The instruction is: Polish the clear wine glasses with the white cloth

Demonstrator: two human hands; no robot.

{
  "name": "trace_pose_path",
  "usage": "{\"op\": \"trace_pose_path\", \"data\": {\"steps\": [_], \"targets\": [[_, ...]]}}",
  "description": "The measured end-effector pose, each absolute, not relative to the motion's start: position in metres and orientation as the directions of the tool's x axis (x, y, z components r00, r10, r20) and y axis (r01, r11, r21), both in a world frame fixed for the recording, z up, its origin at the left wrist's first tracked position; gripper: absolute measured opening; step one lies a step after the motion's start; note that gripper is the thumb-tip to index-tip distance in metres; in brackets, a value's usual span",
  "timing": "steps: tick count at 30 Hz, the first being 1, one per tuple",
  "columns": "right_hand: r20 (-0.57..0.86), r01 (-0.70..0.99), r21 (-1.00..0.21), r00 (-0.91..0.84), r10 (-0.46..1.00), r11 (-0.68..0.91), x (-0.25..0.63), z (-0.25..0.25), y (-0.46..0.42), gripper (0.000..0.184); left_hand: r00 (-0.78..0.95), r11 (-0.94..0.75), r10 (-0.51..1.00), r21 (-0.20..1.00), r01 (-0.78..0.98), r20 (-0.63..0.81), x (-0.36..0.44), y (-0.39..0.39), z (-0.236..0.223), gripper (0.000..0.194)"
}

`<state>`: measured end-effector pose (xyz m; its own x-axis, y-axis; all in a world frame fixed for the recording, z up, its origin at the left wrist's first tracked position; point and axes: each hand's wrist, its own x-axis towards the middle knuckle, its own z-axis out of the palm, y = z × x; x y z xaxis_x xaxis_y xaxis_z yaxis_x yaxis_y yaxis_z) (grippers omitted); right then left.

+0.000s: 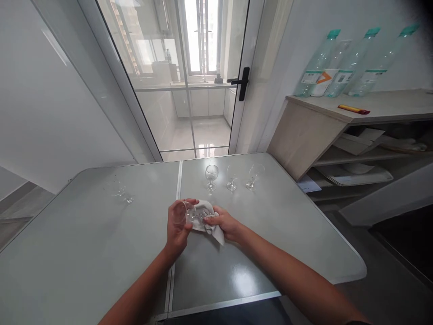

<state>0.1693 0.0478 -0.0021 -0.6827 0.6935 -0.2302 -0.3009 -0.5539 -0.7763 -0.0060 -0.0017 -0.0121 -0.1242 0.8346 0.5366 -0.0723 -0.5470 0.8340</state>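
Observation:
My left hand [177,228] is wrapped round the bowl of a clear wine glass [189,215], which lies tipped on its side with its mouth to the left. At the foot end, my right hand [227,224] pinches a white cloth [218,234] that is folded about the stem and base. Part of the foot is hidden by the cloth and fingers. Beyond my hands, a short-stemmed glass [211,175] stands upright, with a second glass [232,184] and a third glass [251,183] to its right.
Another glass [120,192] lies on its side on the left of the grey table [135,253]. A seam runs down the tabletop. At the right, a wooden shelf [311,126] holds several plastic bottles [345,74] and a yellow-red packet [353,109]. A glass door [206,104] stands behind.

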Motion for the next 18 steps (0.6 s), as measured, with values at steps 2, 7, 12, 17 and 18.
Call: {"op": "trace_pose_path", "data": {"steps": [2, 7, 12, 17, 18], "targets": [[-0.221, -0.331, -0.815, -0.581, 0.783, -0.476, 0.164, -0.005, 0.046, 0.039, -0.031, -0.599, 0.800, 0.798, -0.062, 0.599, -0.005, -0.003, -0.018, 0.063], [-0.093, -0.274, -0.935, -0.424, 0.901, -0.225, 0.158, -0.018, 0.050, 0.025, 0.202, -0.727, 0.682, 0.683, 0.076, 0.703, 0.000, -0.004, -0.036, 0.067], [-0.069, -0.220, -0.962, -0.375, 0.924, -0.161, 0.165, -0.024, 0.056, 0.030, 0.148, -0.717, 0.696, 0.690, 0.102, 0.702, -0.001, -0.004, -0.035, 0.067], [0.062, 0.028, -0.997, -0.252, 0.966, 0.071, 0.169, -0.009, 0.054, 0.021, 0.004, -0.618, 0.783, 0.777, 0.118, 0.622, -0.005, -0.002, -0.023, 0.066], [0.146, 0.090, -0.981, -0.240, 0.960, 0.171, 0.170, -0.003, 0.052, 0.023, -0.012, -0.588, 0.803, 0.796, 0.142, 0.596, -0.005, -0.002, -0.021, 0.064]]}}
